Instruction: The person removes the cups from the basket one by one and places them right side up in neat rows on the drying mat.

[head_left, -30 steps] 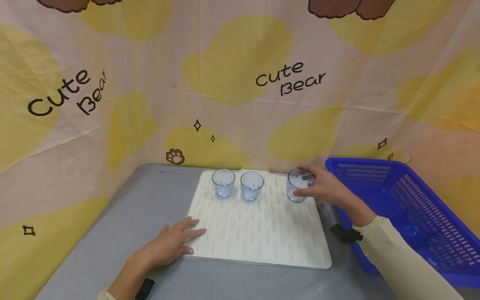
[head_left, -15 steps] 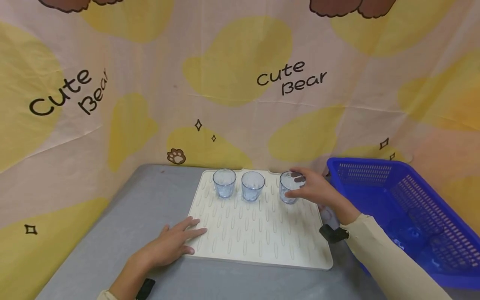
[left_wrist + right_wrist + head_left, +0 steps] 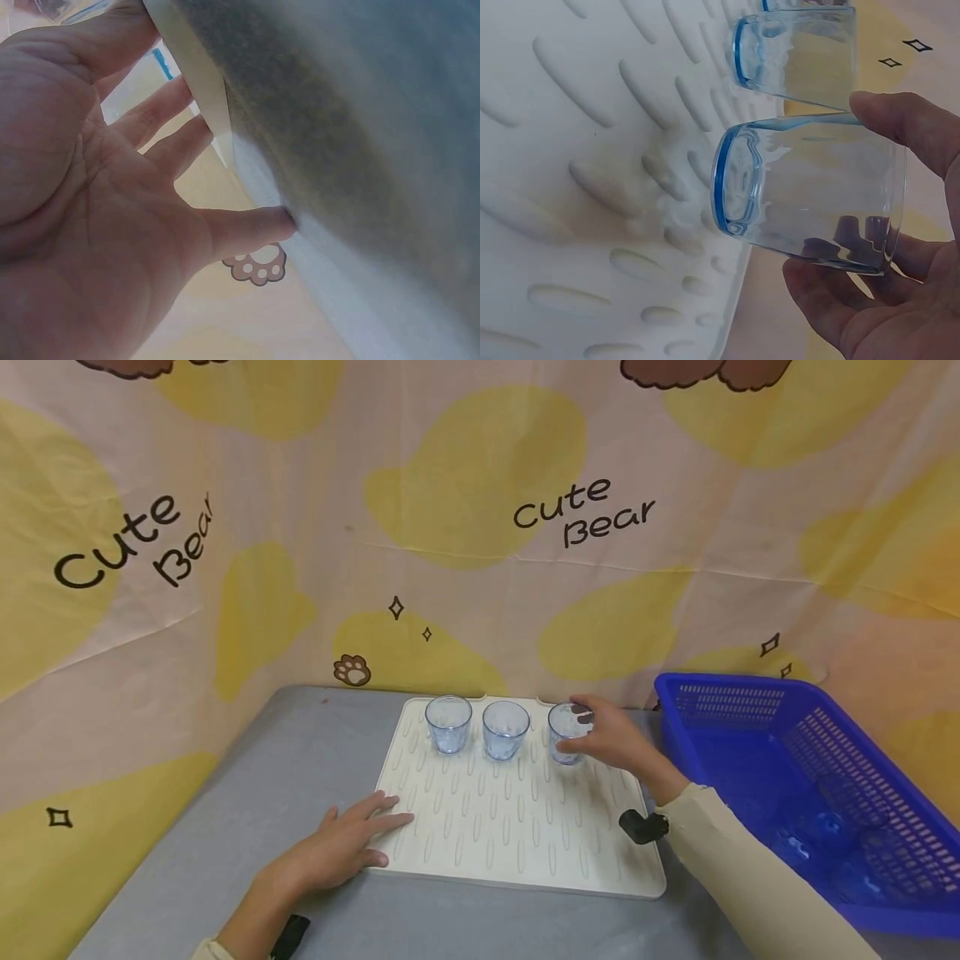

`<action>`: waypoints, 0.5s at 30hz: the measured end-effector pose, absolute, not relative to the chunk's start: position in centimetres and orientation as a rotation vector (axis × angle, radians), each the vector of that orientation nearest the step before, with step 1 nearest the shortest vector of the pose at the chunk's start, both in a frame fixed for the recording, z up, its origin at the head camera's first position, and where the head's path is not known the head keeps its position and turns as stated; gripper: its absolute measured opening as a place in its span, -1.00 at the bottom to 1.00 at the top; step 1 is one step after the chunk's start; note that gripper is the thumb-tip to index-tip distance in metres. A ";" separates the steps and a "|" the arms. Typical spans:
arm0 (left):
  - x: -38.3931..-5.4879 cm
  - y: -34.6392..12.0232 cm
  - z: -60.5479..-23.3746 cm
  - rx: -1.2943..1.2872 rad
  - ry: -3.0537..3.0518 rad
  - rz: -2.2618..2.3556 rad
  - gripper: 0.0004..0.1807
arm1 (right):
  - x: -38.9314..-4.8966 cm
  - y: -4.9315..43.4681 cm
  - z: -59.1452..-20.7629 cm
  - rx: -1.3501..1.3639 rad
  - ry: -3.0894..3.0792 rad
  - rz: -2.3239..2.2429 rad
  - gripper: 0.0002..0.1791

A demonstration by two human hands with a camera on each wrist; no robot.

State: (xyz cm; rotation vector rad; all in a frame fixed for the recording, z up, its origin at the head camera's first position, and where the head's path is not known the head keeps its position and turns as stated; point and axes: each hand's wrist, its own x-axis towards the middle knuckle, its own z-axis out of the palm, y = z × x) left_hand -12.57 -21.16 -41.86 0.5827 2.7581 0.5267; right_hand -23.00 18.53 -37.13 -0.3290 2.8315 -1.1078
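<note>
Printed cloth (image 3: 465, 485) is hanging behind a grey table (image 3: 300, 752). Right hand (image 3: 615, 739) is gripping a clear glass (image 3: 810, 187), thumb and fingers around its upper part. Glass has just been shifting leftward over the white mat (image 3: 517, 827), closing on two upright glasses (image 3: 506, 735), tightening the row; base contact is hard to judge. Left hand (image 3: 337, 847), fingers spread, is touching the mat's edge. Blue basket (image 3: 727, 706) is standing right.

Head view soft, evenly lit; faint shadow on mat (image 3: 510, 843), right side; small glints in basket (image 3: 731, 710). Left wrist hazy, worktop (image 3: 382, 135) blurred, dark band across. Right wrist dimmer, glass (image 3: 810, 187) fairly sharp.
</note>
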 end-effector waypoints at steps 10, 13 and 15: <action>-12.7 -21.3 -42.2 0.602 2.762 0.529 -0.36 | -23.8 17.7 -38.0 -0.236 2.851 -1.075 -0.07; -12.7 -21.3 -42.2 0.605 2.763 0.525 -0.36 | -23.9 17.6 -38.2 -0.211 2.838 -1.082 -0.07; -12.7 -21.3 -42.2 0.593 2.761 0.526 -0.36 | -23.8 17.4 -38.3 -0.209 2.830 -1.088 -0.08</action>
